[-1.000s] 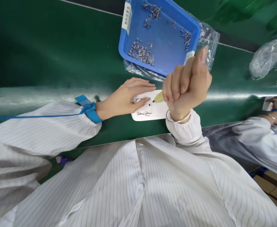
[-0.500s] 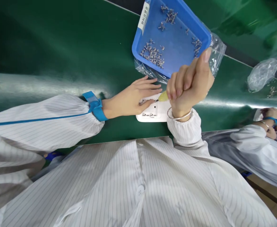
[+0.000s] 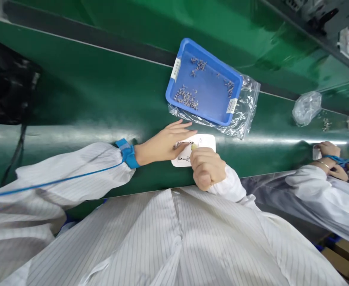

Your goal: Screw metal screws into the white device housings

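A white plastic housing [image 3: 208, 142] with rounded corners lies on the green bench, its recessed inner side facing up. My left hand [image 3: 165, 143] rests across its left part with fingers stretched out and the thumb on the recess. My right hand [image 3: 208, 167] is closed in a fist around a screwdriver with a yellow handle [image 3: 194, 146]. Most of the screwdriver is hidden behind the fist, and its tip cannot be seen; the visible handle end is over the recess. A blue wrist strap [image 3: 127, 153] with a cord circles my left wrist.
Beyond the housing stands a blue tray [image 3: 202, 116] with small screws [image 3: 186, 98] in heaps, on a clear plastic bag [image 3: 246, 115]. Another clear bag [image 3: 307, 108] lies to the right. A co-worker's hands [image 3: 331, 153] are at the right. A black object [image 3: 7, 79] stands at far left.
My right fist has tipped over toward me and moved lower left, still around the screwdriver. My left hand keeps its place on the housing. The view has shifted, showing more of the bench.
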The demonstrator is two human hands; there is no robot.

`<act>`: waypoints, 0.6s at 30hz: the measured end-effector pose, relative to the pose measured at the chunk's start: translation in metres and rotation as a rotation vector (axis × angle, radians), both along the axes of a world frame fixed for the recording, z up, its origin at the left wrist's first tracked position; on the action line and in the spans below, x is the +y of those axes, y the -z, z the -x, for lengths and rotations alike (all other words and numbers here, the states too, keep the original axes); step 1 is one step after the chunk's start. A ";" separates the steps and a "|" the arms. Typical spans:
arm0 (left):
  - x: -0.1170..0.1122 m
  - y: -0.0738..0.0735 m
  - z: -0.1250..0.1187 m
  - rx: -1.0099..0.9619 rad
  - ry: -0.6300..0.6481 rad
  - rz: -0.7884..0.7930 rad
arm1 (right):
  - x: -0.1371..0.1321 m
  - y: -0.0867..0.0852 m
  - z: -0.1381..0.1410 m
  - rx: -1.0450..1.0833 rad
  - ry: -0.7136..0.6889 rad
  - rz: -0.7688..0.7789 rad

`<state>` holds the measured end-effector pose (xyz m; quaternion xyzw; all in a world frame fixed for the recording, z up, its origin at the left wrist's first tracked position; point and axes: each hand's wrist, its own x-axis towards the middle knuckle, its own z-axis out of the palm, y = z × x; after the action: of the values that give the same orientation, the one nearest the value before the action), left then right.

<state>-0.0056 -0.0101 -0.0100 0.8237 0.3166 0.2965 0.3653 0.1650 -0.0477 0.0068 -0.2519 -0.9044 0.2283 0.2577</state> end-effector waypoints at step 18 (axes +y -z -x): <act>-0.050 -0.026 -0.036 0.352 0.077 -0.264 | 0.024 -0.021 -0.079 -0.500 0.908 -0.064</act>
<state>0.0302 -0.0604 0.0158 0.9149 0.3023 0.1729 0.2042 0.2444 -0.0234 0.0278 -0.6579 -0.7444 -0.0014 0.1145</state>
